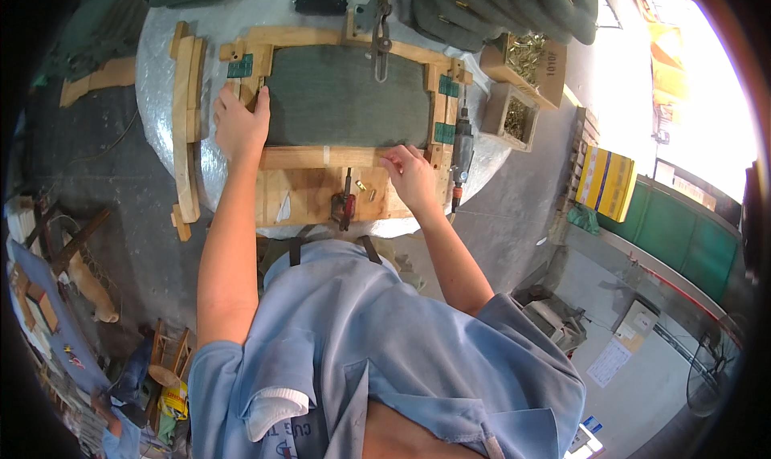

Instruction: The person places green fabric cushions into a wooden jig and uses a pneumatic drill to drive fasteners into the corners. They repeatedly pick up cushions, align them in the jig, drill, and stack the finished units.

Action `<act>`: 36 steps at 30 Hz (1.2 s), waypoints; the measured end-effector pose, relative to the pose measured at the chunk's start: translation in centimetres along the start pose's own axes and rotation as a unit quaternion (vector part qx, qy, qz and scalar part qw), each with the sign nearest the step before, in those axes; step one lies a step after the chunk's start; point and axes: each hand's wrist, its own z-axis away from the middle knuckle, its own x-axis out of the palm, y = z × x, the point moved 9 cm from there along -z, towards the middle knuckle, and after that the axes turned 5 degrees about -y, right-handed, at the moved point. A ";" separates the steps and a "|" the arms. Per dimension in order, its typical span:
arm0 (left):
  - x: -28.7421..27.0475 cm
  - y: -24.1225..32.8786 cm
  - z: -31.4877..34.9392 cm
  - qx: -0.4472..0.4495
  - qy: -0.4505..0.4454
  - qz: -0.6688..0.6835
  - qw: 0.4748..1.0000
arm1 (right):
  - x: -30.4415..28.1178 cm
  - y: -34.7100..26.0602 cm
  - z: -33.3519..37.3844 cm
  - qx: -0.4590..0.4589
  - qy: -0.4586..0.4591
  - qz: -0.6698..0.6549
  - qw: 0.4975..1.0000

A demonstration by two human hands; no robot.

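Note:
A grey-green fabric panel point(347, 97) lies inside a wooden frame point(321, 35) on the round table. My left hand point(241, 126) rests over the frame's left side, thumb apart from the fingers, beside a small metal piece. Across the panel's near edge runs a wooden bar point(309, 156). My right hand point(412, 178) has its curled fingers and thumb on this bar, close to its right end. A red-handled toggle clamp point(345, 208) sits on the jig board below the bar, with small brass-coloured pieces point(361, 186) beside it. Another metal clamp point(381, 45) reaches over the panel's far edge.
A power screwdriver point(462, 150) stands along the right side of the frame. Two boxes of metal fasteners point(514, 118) are at the table's right edge. Wooden strips point(186, 122) lie on the left. Grey-green cushions point(506, 5) are piled at the back.

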 end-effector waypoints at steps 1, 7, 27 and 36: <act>-0.1 0.1 -0.1 0.004 0.008 0.003 1.000 | 0.0 0.3 0.0 0.000 0.001 0.000 1.000; -0.1 0.0 0.0 -0.020 -0.012 -0.004 1.000 | -3.5 9.6 -3.7 0.208 0.124 -0.212 0.947; 0.3 -0.1 -0.2 0.001 0.008 -0.003 1.000 | -5.9 10.2 -8.8 0.231 0.237 -0.071 0.941; 0.7 -0.4 -0.5 -0.013 -0.012 -0.013 1.000 | -5.7 11.3 -10.1 0.283 0.169 -0.056 0.942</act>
